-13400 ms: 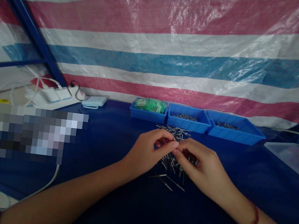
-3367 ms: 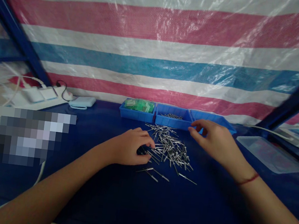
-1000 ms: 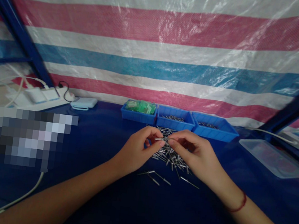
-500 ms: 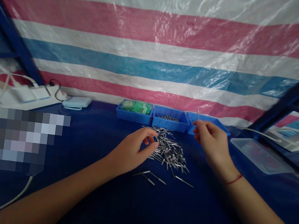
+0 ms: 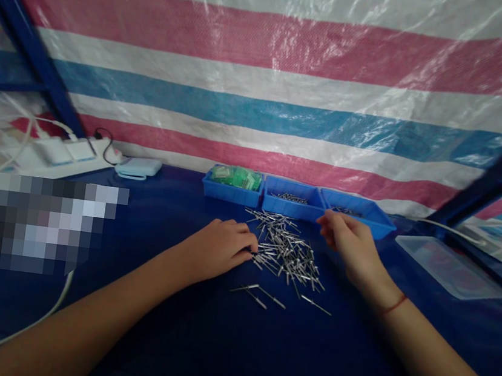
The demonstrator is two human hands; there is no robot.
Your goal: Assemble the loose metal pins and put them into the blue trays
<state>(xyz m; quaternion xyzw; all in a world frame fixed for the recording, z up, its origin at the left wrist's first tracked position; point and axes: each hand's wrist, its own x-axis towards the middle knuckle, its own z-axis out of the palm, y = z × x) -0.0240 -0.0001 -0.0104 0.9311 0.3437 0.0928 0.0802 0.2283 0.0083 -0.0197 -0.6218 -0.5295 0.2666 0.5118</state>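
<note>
- Left hand (image 5: 220,248) hides the heap's left edge; cannot tell whether its fingertips meet.
- Right hand (image 5: 354,243), fingers curled together, partly covers the right blue bin (image 5: 376,228); its grasp is hidden.
- Metal rivets (image 5: 291,254) lie heaped mid-table, long axes mixed; of 4 nearer ones, 3 slant nearer rightward.
- Clear lid (image 5: 447,267) lies right.
</note>
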